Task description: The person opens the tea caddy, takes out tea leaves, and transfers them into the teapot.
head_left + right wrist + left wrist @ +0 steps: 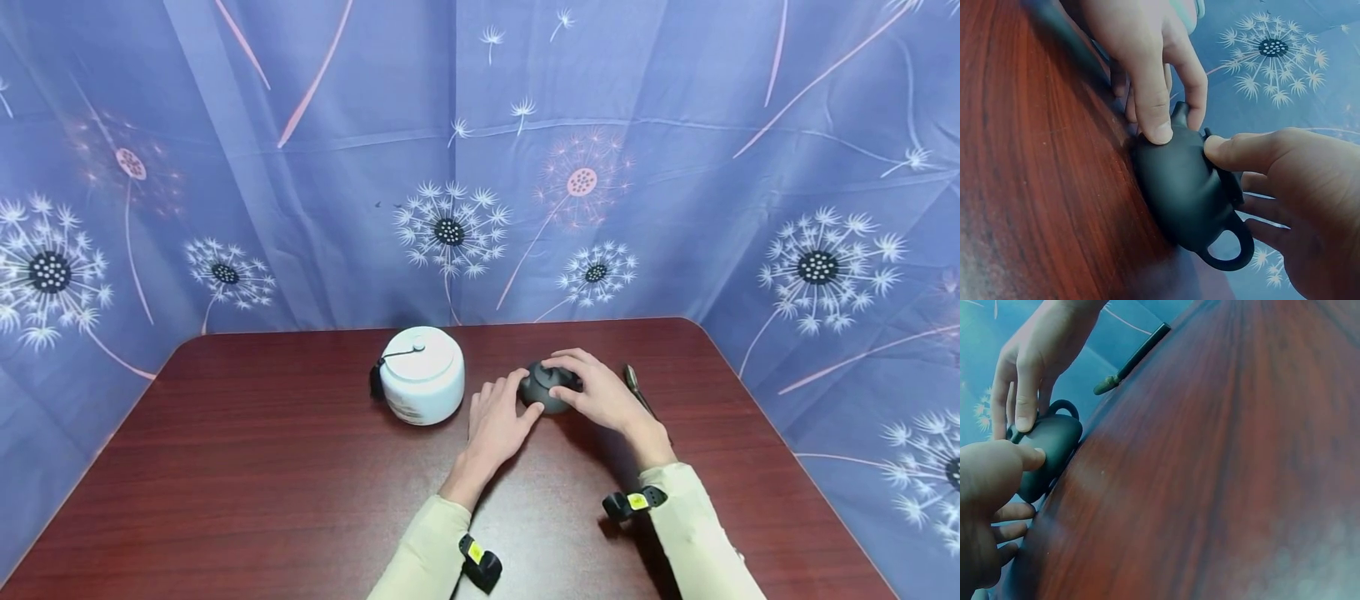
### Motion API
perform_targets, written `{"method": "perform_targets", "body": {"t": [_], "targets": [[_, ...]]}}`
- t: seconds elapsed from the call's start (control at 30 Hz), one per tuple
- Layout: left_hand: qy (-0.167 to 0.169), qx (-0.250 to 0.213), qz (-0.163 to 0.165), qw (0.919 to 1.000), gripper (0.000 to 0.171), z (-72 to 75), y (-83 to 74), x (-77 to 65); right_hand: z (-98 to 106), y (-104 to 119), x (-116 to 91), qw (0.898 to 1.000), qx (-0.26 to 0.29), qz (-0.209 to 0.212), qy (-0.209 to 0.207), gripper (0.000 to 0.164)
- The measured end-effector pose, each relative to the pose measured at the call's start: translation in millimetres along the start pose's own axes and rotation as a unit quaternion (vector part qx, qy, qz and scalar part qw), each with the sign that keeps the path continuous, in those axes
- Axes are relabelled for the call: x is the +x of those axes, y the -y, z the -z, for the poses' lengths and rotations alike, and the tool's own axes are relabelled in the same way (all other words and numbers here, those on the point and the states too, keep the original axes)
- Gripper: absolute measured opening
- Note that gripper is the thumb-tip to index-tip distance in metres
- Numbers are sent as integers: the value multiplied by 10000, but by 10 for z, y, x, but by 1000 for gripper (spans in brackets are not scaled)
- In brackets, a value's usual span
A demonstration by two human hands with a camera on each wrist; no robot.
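A small dark teapot point(546, 402) sits on the table between both hands. My left hand point(498, 418) holds its spout side: the thumb presses the body and the index finger curls beside the spout point(1180, 111). From the right, my right hand point(600, 397) grips the lid point(1230, 186), thumb on the near edge and fingers reaching over the far side. The lid lies at the teapot's mouth. In the right wrist view the loop handle point(1245, 247) sticks out below the right thumb, untouched.
Left of the hands stands a white lidded jar point(423, 383) with a black tassel point(377, 380) on a cord. A slim dark stick with a brassy tip point(631, 377) lies behind the right hand. A blue dandelion-print curtain point(330, 225) borders the reddish-brown table point(262, 467).
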State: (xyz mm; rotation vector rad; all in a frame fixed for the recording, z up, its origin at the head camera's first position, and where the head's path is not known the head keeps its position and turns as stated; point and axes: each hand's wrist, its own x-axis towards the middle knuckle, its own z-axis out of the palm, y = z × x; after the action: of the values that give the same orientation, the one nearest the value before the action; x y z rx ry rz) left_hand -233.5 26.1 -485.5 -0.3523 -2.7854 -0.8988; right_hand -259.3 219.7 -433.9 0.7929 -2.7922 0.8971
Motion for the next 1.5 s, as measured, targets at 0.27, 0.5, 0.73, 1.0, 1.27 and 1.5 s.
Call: {"method": "perform_targets", "body": {"t": [0.27, 0.5, 0.73, 1.0, 1.27, 1.5], "targets": [[10, -15, 21, 10000, 54, 16, -26, -17, 23, 2, -5, 9998, 76, 55, -155, 43], [20, 28, 12, 10000, 55, 11, -24, -17, 47, 0, -9, 9996, 82, 21, -280, 43], [-15, -35, 19, 10000, 54, 6, -11, -17, 67, -20, -4, 9990, 98, 36, -431, 44], [-62, -106, 15, 9999, 54, 20, -20, -18, 99, -44, -8, 9982, -58, -227, -544, 44], [-41, -114, 18, 9999, 54, 23, -19, -14, 154, -122, -20, 9973, 77, -203, -699, 44], [-109, -128, -26, 9999, 54, 31, -26, -23, 203, -165, -36, 9961, 18, -291, -832, 43]]}}
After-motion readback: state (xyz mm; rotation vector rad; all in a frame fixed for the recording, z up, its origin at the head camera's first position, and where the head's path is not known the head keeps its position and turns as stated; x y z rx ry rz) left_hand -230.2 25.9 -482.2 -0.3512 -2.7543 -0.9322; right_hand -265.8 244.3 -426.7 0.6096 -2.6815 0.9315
